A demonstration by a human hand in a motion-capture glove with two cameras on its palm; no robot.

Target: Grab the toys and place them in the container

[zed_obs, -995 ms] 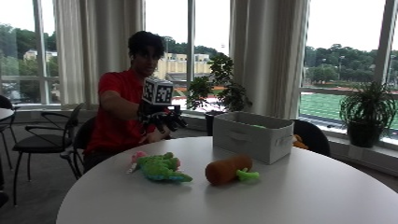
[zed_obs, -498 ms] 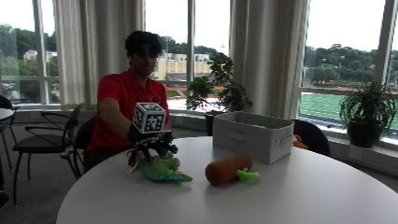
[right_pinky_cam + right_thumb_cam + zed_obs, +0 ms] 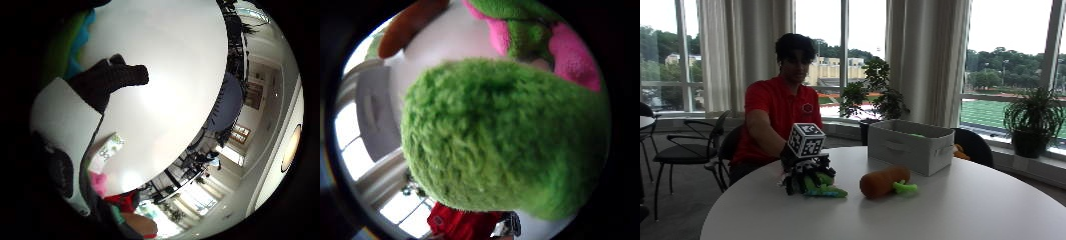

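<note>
In the outside view my gloved right hand is down on a green plush toy on the round white table, fingers curled over and around it. The toy's green fur fills the thumb side palm view, with pink parts beyond it. One black fingertip shows bent over the tabletop beside the toy's green and blue edge. An orange plush carrot with green leaves lies to the right of the hand. Behind it stands the white fabric container, open at the top.
Something green shows inside the container's far corner. Dark chairs stand off to the left behind the table. Potted plants line the window sill behind. The person's bare hand is hidden.
My hand came down from chest height in front of the person onto the green plush toy and settled around it. The carrot and the container have stayed put.
</note>
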